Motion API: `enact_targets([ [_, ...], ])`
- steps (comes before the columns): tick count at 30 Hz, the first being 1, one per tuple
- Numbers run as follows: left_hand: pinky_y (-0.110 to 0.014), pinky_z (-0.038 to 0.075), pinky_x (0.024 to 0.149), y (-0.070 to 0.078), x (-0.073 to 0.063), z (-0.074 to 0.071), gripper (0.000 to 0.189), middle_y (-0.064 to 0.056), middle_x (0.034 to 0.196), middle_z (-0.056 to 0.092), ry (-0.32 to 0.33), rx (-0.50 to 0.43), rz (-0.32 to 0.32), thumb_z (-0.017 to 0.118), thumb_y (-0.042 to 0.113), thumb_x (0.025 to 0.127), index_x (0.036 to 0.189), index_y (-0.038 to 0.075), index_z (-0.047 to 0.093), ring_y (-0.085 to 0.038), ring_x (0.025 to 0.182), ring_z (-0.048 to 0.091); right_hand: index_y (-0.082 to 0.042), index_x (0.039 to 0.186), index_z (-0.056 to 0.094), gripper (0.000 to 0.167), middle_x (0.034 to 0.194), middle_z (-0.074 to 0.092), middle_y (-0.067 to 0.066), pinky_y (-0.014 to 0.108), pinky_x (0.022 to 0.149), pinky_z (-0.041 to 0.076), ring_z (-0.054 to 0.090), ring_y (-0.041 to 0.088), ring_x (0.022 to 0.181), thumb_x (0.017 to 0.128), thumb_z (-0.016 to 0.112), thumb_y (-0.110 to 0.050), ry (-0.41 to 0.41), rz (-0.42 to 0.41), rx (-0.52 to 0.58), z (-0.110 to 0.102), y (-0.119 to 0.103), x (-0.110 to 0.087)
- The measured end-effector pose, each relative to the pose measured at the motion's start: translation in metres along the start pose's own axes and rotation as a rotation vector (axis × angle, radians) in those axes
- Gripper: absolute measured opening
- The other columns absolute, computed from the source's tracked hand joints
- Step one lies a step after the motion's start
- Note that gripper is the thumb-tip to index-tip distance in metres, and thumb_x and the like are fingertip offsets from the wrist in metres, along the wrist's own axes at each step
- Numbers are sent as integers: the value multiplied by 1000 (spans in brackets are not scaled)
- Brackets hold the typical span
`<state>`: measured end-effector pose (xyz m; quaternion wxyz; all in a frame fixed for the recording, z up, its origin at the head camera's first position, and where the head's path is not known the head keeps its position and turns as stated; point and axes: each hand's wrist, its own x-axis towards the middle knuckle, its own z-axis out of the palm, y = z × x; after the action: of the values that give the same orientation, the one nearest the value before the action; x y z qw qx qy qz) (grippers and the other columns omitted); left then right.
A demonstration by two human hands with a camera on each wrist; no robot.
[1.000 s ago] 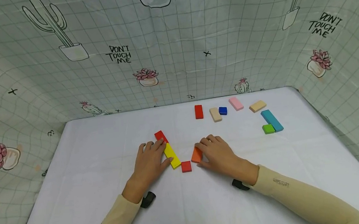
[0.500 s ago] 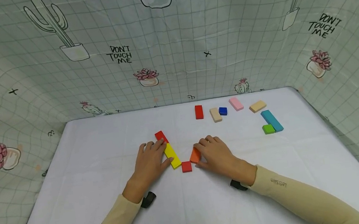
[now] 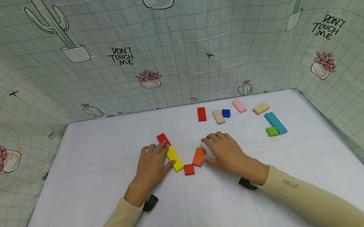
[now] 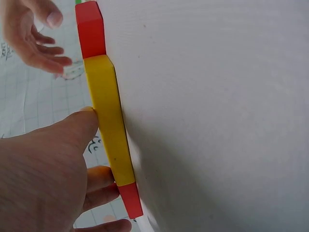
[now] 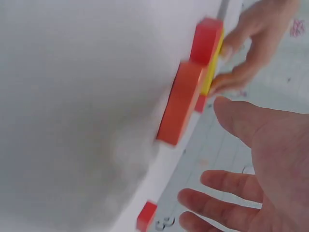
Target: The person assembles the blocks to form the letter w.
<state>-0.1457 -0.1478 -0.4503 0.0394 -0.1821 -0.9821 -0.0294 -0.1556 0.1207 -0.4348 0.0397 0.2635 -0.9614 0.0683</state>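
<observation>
**Both hands flat on the table beside a V of coloured blocks**

I see my left hand lying on the white table, fingers straight, with thumb and fingertips touching the long yellow block. It grips nothing; it only rests against the block's side, which the left wrist view confirms. The yellow block lies slanted, its far end touching a red block and its near end just beside a small red square block.

My right hand is spread open and relaxed, holding nothing. Its fingertips sit just beside the orange block; in the right wrist view I see a gap between them, so it is apart from the block. The orange block lies flat, slanted the other way, its near end touching the small red square block.

Further back on the table lie another red block, a beige block touching a small blue block, a pink block, a tan block, and a teal block with a green block against it.
</observation>
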Motion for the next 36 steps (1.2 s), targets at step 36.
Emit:
enact_targets([
  [36,-54,40,114,0,-1,1,62,-11,154,59,-4,-20,8,76,45,97,145,7,64,-36,132,54,-2,149,56,68,156,52,21,60,121,34,47,44,141,92,84,-27,-17,-37,34,0,127,55],
])
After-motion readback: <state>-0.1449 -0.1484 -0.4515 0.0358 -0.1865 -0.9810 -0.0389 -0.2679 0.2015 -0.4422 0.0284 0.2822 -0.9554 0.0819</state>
